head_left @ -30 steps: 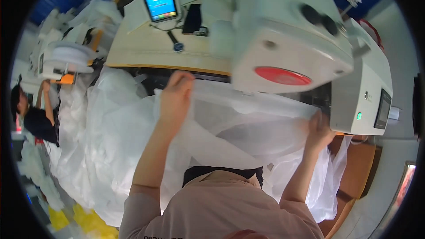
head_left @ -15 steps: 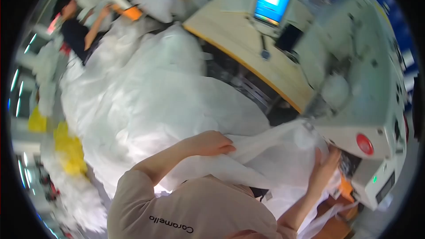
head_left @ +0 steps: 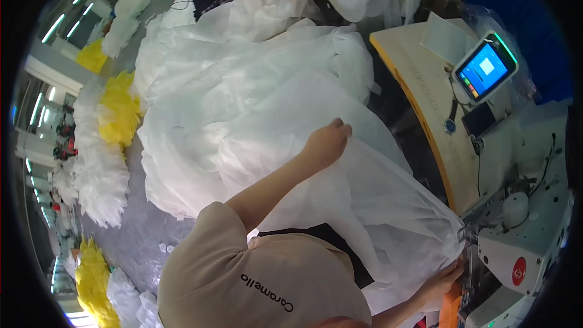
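Left hand (head_left: pixel 325 143) has swung away from the sewing machine (head_left: pixel 522 249) and now grips the white sheer fabric (head_left: pixel 255 103) piled left; right hand (head_left: pixel 442 280) pinches its edge by the needle, so the hands are well apart.

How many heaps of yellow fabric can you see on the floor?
3: one yellow heap upper left, one beside the big white fabric pile, one at bottom left. More may be hidden.

Surface (head_left: pixel 425 94), pale wood with orange edge: carries white sewing machine (head_left: pixel 528 231), tilted touchscreen (head_left: pixel 484 67), paper sheet (head_left: pixel 446 39).
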Motion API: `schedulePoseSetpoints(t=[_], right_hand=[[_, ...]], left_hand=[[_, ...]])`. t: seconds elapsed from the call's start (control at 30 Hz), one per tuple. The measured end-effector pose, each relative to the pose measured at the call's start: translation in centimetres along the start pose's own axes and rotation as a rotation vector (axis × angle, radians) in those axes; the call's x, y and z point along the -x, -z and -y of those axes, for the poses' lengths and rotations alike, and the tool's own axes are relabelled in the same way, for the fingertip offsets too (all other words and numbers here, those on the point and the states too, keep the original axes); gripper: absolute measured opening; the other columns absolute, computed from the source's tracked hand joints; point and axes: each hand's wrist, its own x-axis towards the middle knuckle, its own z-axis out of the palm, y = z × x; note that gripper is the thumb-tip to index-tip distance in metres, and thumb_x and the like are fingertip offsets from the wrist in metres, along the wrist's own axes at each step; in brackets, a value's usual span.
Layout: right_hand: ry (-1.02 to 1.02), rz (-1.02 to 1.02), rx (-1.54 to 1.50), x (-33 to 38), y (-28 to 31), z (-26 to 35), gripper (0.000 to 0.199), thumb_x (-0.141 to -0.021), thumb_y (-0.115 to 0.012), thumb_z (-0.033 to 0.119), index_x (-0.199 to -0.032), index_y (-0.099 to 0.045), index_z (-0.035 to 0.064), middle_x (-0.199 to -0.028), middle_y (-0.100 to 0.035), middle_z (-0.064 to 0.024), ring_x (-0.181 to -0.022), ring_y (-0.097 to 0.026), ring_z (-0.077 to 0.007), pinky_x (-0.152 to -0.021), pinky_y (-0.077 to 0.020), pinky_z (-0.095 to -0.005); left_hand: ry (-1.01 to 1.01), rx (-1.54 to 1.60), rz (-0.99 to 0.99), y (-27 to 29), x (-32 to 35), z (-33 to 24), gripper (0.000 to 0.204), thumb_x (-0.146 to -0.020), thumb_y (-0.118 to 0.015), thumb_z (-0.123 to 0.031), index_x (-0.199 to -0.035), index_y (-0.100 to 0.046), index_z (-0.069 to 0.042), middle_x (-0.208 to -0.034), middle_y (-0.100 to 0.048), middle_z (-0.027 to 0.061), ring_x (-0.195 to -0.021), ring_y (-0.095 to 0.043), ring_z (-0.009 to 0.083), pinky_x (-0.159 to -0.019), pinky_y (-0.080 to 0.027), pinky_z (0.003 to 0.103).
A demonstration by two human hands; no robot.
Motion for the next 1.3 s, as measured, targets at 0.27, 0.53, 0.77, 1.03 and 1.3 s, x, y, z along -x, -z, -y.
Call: schedulePoseSetpoints(t=[0.27,0.53,0.77,1.03,1.3], right_hand=[[-0.135,0.13,-0.527,-1.4,0.4,1.0,0.024,-0.094,-0.049,0.016,-0.11,-0.051,-0.0012,-0.107,-0.057,-0.0099,-0.1,-0.052,-0.0176,-0.09,-0.038,-0.0279],[-0.235,0.131,-0.444,-0.8,4.3,-0.8,0.028,-0.081,-0.066,0.013,-0.102,-0.056,-0.0025,-0.093,-0.06,-0.0058,-0.089,-0.055,-0.0142,-0.081,-0.0416,-0.0253],[-0.789,-0.092,-0.726,2.3,9.1,-4.4,0.02,-0.079,-0.067,0.011,-0.095,-0.06,0.0008,-0.087,-0.061,-0.0062,-0.085,-0.056,-0.0167,-0.074,-0.0428,-0.0297],[-0.043,-0.329,0.182,1.6,6.7,-6.4,0.013,-0.079,-0.066,0.01,-0.091,-0.063,0.0056,-0.089,-0.062,-0.0114,-0.087,-0.058,-0.0291,-0.075,-0.0434,-0.0384],[-0.077,-0.394,0.28,0.3,4.6,-9.8,0.025,-0.085,-0.062,0.026,-0.091,-0.064,0.0024,-0.08,-0.064,-0.0194,-0.072,-0.06,-0.0363,-0.065,-0.0471,-0.042]], left_hand=[[0.063,0.557,0.039,1.8,-2.1,-1.5,0.025,-0.074,-0.047,0.004,-0.097,-0.057,-0.001,-0.094,-0.056,0.0083,-0.093,-0.053,0.0175,-0.082,-0.042,0.027],[0.116,0.69,0.242,1.8,-5.5,-8.2,0.024,-0.079,-0.043,0.003,-0.098,-0.057,0.0,-0.091,-0.057,0.0043,-0.084,-0.051,0.0116,-0.079,-0.042,0.024],[-0.286,0.748,0.363,-0.8,-8.3,-15.0,0.025,-0.075,-0.043,0.008,-0.094,-0.057,0.0,-0.092,-0.06,0.0045,-0.086,-0.057,0.0155,-0.078,-0.044,0.025],[-0.444,0.478,0.189,-4.1,-7.9,-17.1,0.022,-0.065,-0.048,0.016,-0.076,-0.052,-0.002,-0.091,-0.061,0.0133,-0.086,-0.059,0.0292,-0.071,-0.047,0.03],[-0.459,0.414,-0.072,-7.2,-7.8,-17.2,0.021,-0.071,-0.054,0.002,-0.089,-0.056,-0.008,-0.095,-0.06,0.0084,-0.078,-0.06,0.0288,-0.06,-0.049,0.034]])
